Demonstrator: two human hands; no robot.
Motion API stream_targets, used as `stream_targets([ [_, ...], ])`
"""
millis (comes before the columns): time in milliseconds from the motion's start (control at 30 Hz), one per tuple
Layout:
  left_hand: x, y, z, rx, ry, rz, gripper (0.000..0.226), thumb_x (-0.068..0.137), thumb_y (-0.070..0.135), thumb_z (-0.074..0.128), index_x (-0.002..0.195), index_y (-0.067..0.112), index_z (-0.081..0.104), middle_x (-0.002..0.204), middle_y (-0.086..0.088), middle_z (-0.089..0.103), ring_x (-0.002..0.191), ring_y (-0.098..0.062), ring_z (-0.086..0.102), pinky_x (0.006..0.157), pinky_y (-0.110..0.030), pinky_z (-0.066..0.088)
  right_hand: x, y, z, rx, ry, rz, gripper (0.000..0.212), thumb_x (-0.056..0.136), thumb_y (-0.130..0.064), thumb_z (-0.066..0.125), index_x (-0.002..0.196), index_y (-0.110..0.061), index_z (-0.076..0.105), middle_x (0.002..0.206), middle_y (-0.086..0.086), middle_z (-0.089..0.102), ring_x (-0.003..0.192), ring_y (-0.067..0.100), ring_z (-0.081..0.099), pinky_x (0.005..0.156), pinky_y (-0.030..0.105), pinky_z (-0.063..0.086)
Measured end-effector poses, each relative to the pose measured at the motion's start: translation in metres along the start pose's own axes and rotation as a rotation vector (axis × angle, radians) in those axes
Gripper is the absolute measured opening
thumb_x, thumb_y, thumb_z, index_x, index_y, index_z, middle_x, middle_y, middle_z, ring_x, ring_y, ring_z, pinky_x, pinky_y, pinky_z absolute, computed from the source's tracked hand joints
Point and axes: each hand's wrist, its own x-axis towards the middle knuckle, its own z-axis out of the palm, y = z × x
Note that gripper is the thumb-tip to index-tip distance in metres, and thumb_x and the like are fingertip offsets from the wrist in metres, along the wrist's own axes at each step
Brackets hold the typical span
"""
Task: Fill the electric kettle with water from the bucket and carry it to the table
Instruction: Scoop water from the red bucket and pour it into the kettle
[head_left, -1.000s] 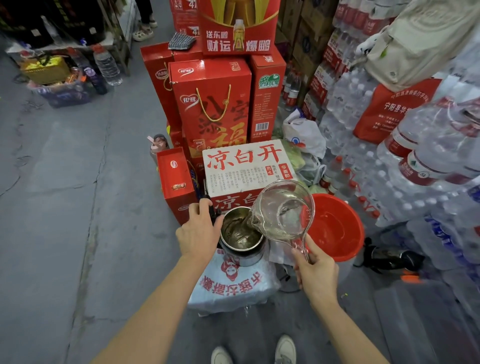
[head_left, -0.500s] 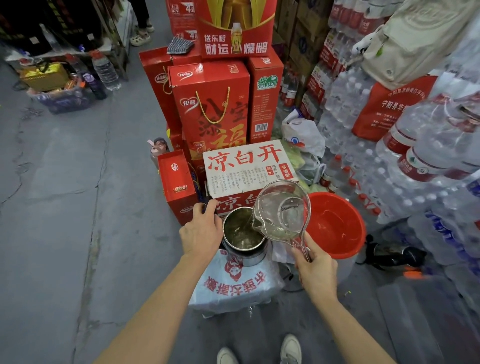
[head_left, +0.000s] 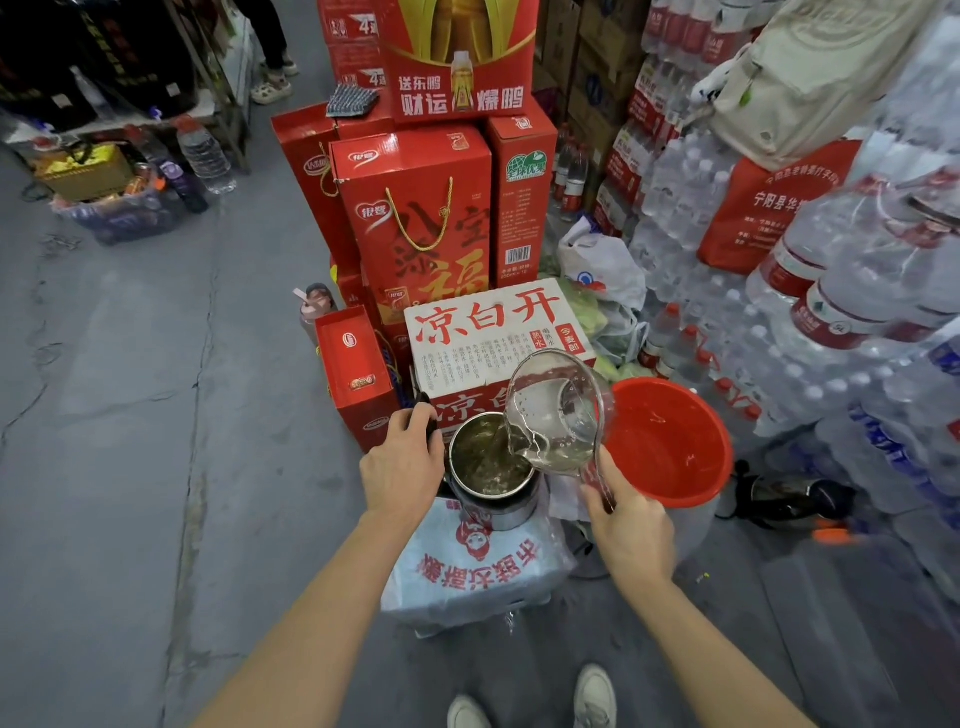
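Head view. I saw the left hand (head_left: 402, 462) with fingers clenched round the black handle of the round stainless-steel electric kettle (head_left: 491, 470), which stood open on a white plastic-wrapped pack with red lettering (head_left: 478, 571). The right hand (head_left: 631, 530) gripped the handle of a clear plastic scoop (head_left: 558, 410), tilted so that water ran from its lip into the kettle. The red plastic bucket (head_left: 670, 441) stood just right of the kettle, behind the scoop, holding water.
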Motion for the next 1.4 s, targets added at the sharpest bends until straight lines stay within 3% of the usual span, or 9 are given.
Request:
stream_targets([
  [300, 0.002, 0.003, -0.008, 0.002, -0.007, -0.006, 0.032, 0.097, 0.038, 0.045, 0.127, 0.025, 0.048, 0.119, -0.002, 0.062, 0.079, -0.029, 0.067, 0.066, -0.039, 0.053, -0.002, -0.005, -0.001, -0.213, 0.114, -0.254, 0.063, 0.071, -0.018, 0.092, 0.13, -0.014, 0.073, 0.047, 0.005, 0.062, 0.029, 0.027, 0.056, 0.031, 0.029, 0.044],
  [700, -0.004, 0.014, -0.014, -0.005, -0.006, -0.066, 0.045, 0.096, 0.037, 0.048, 0.139, 0.025, 0.041, 0.112, -0.006, 0.066, 0.073, -0.029, 0.067, 0.059, -0.039, 0.055, 0.02, -0.005, 0.009, -0.272, 0.08, -0.417, 0.08, 0.047, -0.003, 0.096, 0.123, -0.018, 0.078, 0.045, 0.001, 0.055, 0.026, 0.019, 0.045, 0.04, 0.02, 0.017],
  [800, -0.005, 0.017, -0.014, 0.0, 0.0, -0.088, 0.048, 0.096, 0.036, 0.049, 0.142, 0.026, 0.039, 0.115, -0.007, 0.066, 0.076, -0.029, 0.067, 0.061, -0.042, 0.056, 0.02, -0.015, -0.004, -0.078, -0.026, -0.193, 0.063, 0.083, -0.027, 0.082, 0.142, -0.035, 0.06, 0.071, 0.004, 0.077, 0.055, 0.019, 0.068, 0.047, 0.026, 0.038],
  [867, -0.006, 0.016, -0.012, 0.008, -0.003, -0.107, 0.051, 0.095, 0.037, 0.049, 0.144, 0.028, 0.036, 0.12, -0.008, 0.066, 0.078, -0.032, 0.068, 0.062, -0.043, 0.057, 0.025, -0.007, -0.008, 0.415, -0.085, 0.134, 0.061, 0.094, -0.023, 0.071, 0.149, -0.036, 0.049, 0.097, -0.001, 0.079, 0.074, 0.014, 0.068, 0.061, 0.027, 0.05],
  [967, -0.006, 0.017, -0.009, 0.038, 0.02, -0.14, 0.052, 0.094, 0.034, 0.053, 0.144, 0.029, 0.04, 0.123, -0.011, 0.065, 0.08, -0.04, 0.067, 0.061, -0.042, 0.049, 0.033, 0.036, -0.02, 0.953, -0.024, 0.494, 0.069, 0.096, -0.008, 0.067, 0.149, -0.041, 0.038, 0.065, 0.008, 0.067, 0.043, 0.013, 0.055, 0.04, 0.024, 0.045],
  [1033, -0.008, 0.018, -0.006, 0.037, 0.051, -0.158, 0.05, 0.094, 0.032, 0.055, 0.142, 0.027, 0.045, 0.118, -0.015, 0.067, 0.075, -0.044, 0.066, 0.059, -0.043, 0.047, 0.04, 0.075, -0.037, 0.765, 0.064, 0.506, 0.068, 0.097, -0.012, 0.065, 0.153, -0.038, 0.037, 0.06, 0.008, 0.07, 0.047, 0.016, 0.063, 0.046, 0.031, 0.054],
  [1100, -0.009, 0.018, -0.003, 0.027, 0.075, -0.172, 0.049, 0.094, 0.032, 0.056, 0.141, 0.027, 0.047, 0.113, -0.018, 0.068, 0.073, -0.045, 0.064, 0.058, -0.045, 0.047, 0.051, 0.112, -0.054, 0.318, 0.004, 0.433, 0.069, 0.099, -0.022, 0.06, 0.158, -0.038, 0.03, 0.084, 0.012, 0.079, 0.08, 0.032, 0.074, 0.069, 0.038, 0.056],
  [1200, -0.008, 0.017, 0.004, 0.017, 0.092, -0.2, 0.049, 0.094, 0.033, 0.054, 0.142, 0.03, 0.044, 0.106, -0.023, 0.068, 0.072, -0.047, 0.063, 0.062, -0.049, 0.048, 0.074, 0.134, -0.064, -0.168, -0.186, 0.335, 0.069, 0.104, -0.026, 0.046, 0.163, -0.037, 0.012, 0.119, 0.016, 0.073, 0.094, 0.031, 0.069, 0.07, 0.033, 0.043],
  [1400, -0.009, 0.017, 0.008, 0.103, 0.099, -0.244, 0.049, 0.096, 0.037, 0.048, 0.144, 0.037, 0.039, 0.113, -0.021, 0.066, 0.078, -0.047, 0.063, 0.063, -0.047, 0.044, 0.123, 0.134, -0.036, -0.568, -0.34, 0.042, 0.085, 0.093, 0.001, 0.039, 0.165, -0.021, 0.0, 0.112, 0.006, 0.076, 0.102, 0.027, 0.073, 0.08, 0.038, 0.052],
])
